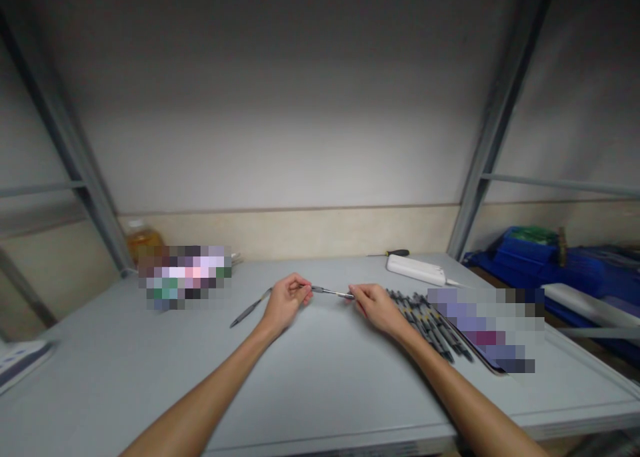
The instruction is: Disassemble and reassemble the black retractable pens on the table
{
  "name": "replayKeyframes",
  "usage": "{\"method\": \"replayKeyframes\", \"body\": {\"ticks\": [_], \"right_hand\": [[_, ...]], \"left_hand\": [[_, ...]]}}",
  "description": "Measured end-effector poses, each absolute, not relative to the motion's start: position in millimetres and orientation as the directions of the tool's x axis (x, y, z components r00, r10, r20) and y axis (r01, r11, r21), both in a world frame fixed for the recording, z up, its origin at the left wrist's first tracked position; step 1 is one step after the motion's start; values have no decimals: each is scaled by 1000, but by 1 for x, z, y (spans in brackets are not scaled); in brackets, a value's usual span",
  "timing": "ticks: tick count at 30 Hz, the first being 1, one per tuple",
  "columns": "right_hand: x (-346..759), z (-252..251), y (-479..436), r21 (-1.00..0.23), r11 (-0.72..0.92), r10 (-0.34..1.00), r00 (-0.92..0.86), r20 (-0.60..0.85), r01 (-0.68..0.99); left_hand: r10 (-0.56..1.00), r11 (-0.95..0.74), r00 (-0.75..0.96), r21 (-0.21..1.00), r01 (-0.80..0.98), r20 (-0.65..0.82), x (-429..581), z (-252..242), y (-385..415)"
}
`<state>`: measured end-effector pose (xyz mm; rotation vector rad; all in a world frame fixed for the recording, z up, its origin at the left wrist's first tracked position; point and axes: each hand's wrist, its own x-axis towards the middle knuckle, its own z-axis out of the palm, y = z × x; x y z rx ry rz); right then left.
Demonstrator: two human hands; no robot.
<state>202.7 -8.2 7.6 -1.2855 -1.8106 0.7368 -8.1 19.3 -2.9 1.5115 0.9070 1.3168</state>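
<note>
My left hand [287,300] is closed, its thumb and fingers pinching the grey end of a pen [327,290]. Between the hands a thin, shiny stretch of this pen shows, like a refill or slim shaft. My right hand [373,304] is also closed and grips the pen's darker right end; fingers cover part of it, so I cannot tell whether the pieces are joined. Beside my left wrist another grey pen [247,312] lies slanted on the table. Right of my right hand several grey pens [425,320] lie in a row, partly behind the forearm.
A grey table [300,390] spans the view. At the back right are a screwdriver [397,252] and a white power strip [415,270] with its cable. Blurred-out items lie left and right. A bottle [143,240] stands back left; metal posts [480,150] flank the table.
</note>
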Motion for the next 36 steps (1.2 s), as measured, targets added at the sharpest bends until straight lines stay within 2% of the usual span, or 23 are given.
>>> {"method": "replayKeyframes", "body": {"ticks": [2, 5, 7, 11, 16, 19, 25, 28, 36], "right_hand": [[202, 10, -10, -822, 340, 940, -168, 296, 458], [201, 12, -13, -775, 419, 904, -140, 403, 473], [201, 12, -14, -753, 432, 898, -166, 407, 497], [203, 10, -11, -848, 328, 941, -222, 255, 416], [206, 10, -9, -989, 78, 963, -265, 43, 125], [209, 11, -9, -999, -41, 945, -325, -38, -2], [217, 8, -7, -977, -200, 871, -470, -142, -77], [214, 8, -6, -971, -209, 896, -421, -142, -118], [205, 16, -8, -990, -47, 985, -173, -24, -131]], "left_hand": [[939, -303, 155, 952, -43, 306, -8, -3, 20], [953, -257, 156, 965, -42, 261, -9, -4, 21], [951, -262, 165, 965, -24, 262, -9, -3, 21], [927, -345, 175, 937, 54, 331, -8, 0, 16], [910, -411, 137, 894, 177, 391, -4, 8, 5], [899, -438, 127, 867, 239, 419, -2, 11, 0], [854, -517, 148, 780, 352, 499, -1, 11, -4], [844, -533, 148, 777, 334, 516, -1, 7, -1], [869, -479, 265, 847, 232, 419, 2, -1, 2]]}}
